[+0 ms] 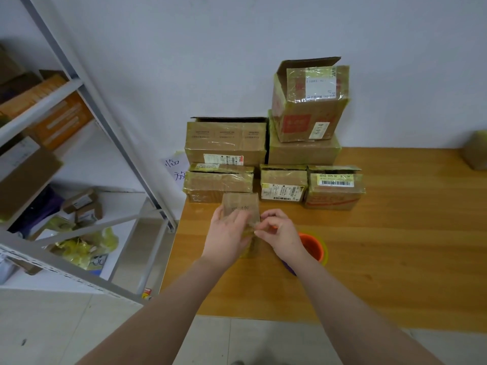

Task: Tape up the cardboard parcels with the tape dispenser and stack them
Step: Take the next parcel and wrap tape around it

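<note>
On the wooden table (382,259), the small parcel (240,205) stands upright between both hands. I see the left hand (226,238) wrapped over the small parcel's near face, fingers curled onto the cardboard. The right hand (279,233) has thumb and forefinger pressed together in a pinch at the small parcel's right edge; I cannot tell whether they nip tape or cardboard.

The tape dispenser (313,247), orange with a yellow-green roll, lies just right of the small parcel, partly under the right wrist.

Just behind the small parcel runs a row of three taped parcels (283,184), nearly touching it. Behind those, taller stacked boxes (311,101) stand against the wall, the top one with a flap raised.

Left of the small parcel the table edge is near, with a metal rack (110,133) beyond it. Right of the small parcel, past the dispenser, bare tabletop runs wide.
</note>
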